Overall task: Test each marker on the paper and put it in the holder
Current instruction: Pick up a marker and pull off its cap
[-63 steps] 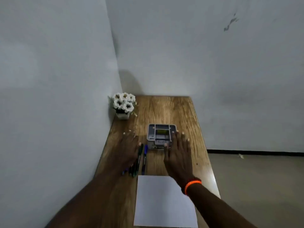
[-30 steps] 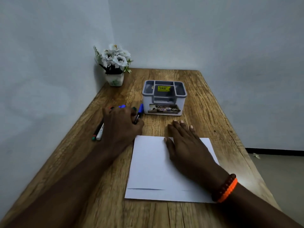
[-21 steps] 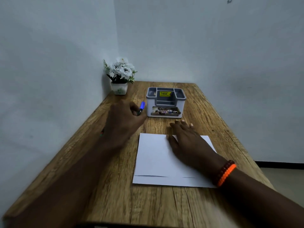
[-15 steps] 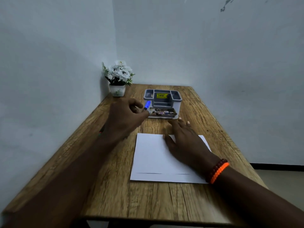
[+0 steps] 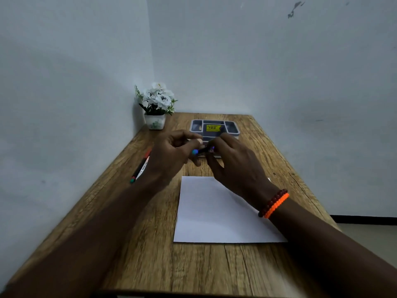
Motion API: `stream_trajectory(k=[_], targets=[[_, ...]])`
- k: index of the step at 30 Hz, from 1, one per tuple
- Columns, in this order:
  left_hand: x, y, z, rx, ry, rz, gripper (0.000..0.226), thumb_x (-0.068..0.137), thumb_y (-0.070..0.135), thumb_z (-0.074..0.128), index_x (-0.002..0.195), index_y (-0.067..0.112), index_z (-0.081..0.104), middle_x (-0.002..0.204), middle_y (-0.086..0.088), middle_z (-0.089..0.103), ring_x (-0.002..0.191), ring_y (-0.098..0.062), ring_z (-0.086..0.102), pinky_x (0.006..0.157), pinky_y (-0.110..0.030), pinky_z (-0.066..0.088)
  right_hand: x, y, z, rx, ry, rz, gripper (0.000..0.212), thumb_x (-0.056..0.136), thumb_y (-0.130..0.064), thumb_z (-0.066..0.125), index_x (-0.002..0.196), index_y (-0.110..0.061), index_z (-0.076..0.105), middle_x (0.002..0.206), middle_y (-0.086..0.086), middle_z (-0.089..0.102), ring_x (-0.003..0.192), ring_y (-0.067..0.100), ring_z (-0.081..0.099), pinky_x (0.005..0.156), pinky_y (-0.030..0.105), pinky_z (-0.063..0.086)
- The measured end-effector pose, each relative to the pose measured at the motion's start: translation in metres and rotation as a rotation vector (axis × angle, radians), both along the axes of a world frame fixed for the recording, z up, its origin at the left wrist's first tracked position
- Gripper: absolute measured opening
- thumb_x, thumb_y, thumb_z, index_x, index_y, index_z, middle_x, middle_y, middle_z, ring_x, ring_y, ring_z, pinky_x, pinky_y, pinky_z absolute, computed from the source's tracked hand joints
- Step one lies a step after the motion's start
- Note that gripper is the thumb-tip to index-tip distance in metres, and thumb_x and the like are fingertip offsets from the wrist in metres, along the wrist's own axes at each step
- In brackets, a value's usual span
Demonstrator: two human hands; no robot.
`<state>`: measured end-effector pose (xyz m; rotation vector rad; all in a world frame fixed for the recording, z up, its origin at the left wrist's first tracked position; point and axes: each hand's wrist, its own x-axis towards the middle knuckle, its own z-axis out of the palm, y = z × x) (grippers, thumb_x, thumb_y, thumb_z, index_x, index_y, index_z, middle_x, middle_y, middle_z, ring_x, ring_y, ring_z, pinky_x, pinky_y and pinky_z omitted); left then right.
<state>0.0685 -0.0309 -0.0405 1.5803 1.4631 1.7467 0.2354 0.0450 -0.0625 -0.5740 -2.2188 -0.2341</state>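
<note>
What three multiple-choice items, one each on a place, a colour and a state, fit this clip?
1. Where is the flower pot?
A. far left corner of the table
B. on the paper
C. inside the holder

2. What colour is the sticker in the holder?
A. red
B. yellow
C. green

3. What are the hands doing?
A. lying flat
B. both holding one marker
C. lifting the paper

Answers: 1 A, it stands by the wall corner; 2 B, yellow; 3 B, left hand and right hand meet on it.

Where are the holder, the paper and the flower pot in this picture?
holder (image 5: 234,131): head view, on its grey right rim.
paper (image 5: 210,214): head view, on the bare white middle.
flower pot (image 5: 155,122): head view, on the white front wall.
</note>
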Motion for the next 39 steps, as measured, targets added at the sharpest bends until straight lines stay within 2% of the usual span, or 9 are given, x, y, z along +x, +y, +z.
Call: stream_trajectory(k=[4,6,8,11,18,22,29,35,39], targets=[[-0.001,-0.002,0.005,0.097,-0.014,-0.053,0.021,0.100,0.015,0.057,0.092,0.008,0.076,0.077,-0.015,0.072,0.061,-0.032,0.067,0.063,-0.050,0.053,0.001,-0.005,0.000,-0.205,0.205,0.107,0.016,0.097,-0.028,0.065,0.099,-0.011,0.065,0.084,-0.001,0.067,0.066,0.011,0.060,0.056,0.026,0.053],[-0.004,-0.001,0.003,0.085,0.252,0.030,0.023,0.096,0.024,0.058,0.105,0.014,0.076,0.088,-0.002,0.072,0.075,-0.017,0.067,0.068,-0.036,0.055,0.002,-0.011,0.005,-0.530,0.436,0.193,0.011,0.095,-0.019,0.069,0.092,-0.008,0.066,0.074,0.002,0.069,0.059,0.011,0.064,0.054,0.021,0.052],[-0.006,-0.001,-0.002,0.016,0.518,0.033,0.031,0.094,0.035,0.060,0.119,0.022,0.071,0.105,0.007,0.068,0.090,-0.007,0.063,0.072,-0.021,0.049,0.004,-0.017,0.009,-0.891,0.632,0.338,0.010,0.096,-0.009,0.067,0.088,-0.002,0.067,0.069,0.014,0.069,0.054,0.021,0.064,0.049,0.031,0.053],[0.000,0.000,-0.008,-0.099,0.618,-0.147,0.029,0.099,0.037,0.060,0.126,0.028,0.064,0.112,0.010,0.064,0.099,-0.005,0.061,0.075,-0.014,0.044,0.007,-0.017,0.007,-1.156,0.745,0.424,0.014,0.094,-0.003,0.063,0.081,-0.001,0.065,0.066,0.020,0.063,0.052,0.029,0.055,0.052,0.038,0.049],[0.004,0.002,-0.010,-0.085,0.663,-0.152,0.022,0.108,0.032,0.046,0.103,0.022,0.064,0.085,0.004,0.066,0.079,-0.016,0.061,0.069,-0.031,0.049,0.008,-0.012,-0.002,-1.230,0.754,0.426,0.025,0.098,-0.011,0.070,0.094,0.014,0.072,0.069,0.014,0.063,0.058,0.023,0.054,0.050,0.035,0.047],[0.007,0.000,-0.010,-0.045,0.713,-0.105,0.026,0.108,0.032,0.044,0.086,0.026,0.058,0.069,0.008,0.054,0.065,-0.011,0.051,0.058,-0.018,0.036,0.007,-0.014,0.000,-1.220,0.776,0.464,0.025,0.098,-0.008,0.069,0.092,0.016,0.070,0.068,0.014,0.062,0.056,0.024,0.051,0.050,0.033,0.045],[0.008,0.001,-0.006,-0.065,0.636,-0.058,0.050,0.103,0.040,0.051,0.055,0.028,0.040,0.049,0.008,0.035,0.047,-0.012,0.039,0.049,-0.016,0.032,0.012,-0.015,0.003,-1.205,0.801,0.511,0.021,0.098,-0.005,0.068,0.090,0.014,0.072,0.073,0.019,0.066,0.059,0.024,0.053,0.051,0.032,0.049],[-0.003,0.000,0.000,-0.068,0.580,-0.141,0.042,0.092,0.050,0.062,0.058,0.028,0.051,0.048,0.007,0.045,0.044,-0.010,0.043,0.047,-0.015,0.033,0.010,-0.015,0.005,-1.174,0.826,0.486,0.019,0.099,-0.008,0.068,0.091,0.009,0.074,0.076,0.023,0.068,0.059,0.024,0.058,0.051,0.035,0.052],[-0.031,0.000,0.005,-0.093,0.678,-0.044,0.043,0.081,0.055,0.078,0.060,0.025,0.056,0.052,0.010,0.050,0.048,-0.007,0.045,0.051,-0.017,0.034,0.014,-0.012,0.011,-1.233,0.936,0.503,0.019,0.100,-0.005,0.064,0.084,-0.004,0.074,0.072,0.018,0.066,0.056,0.025,0.056,0.049,0.033,0.049]])
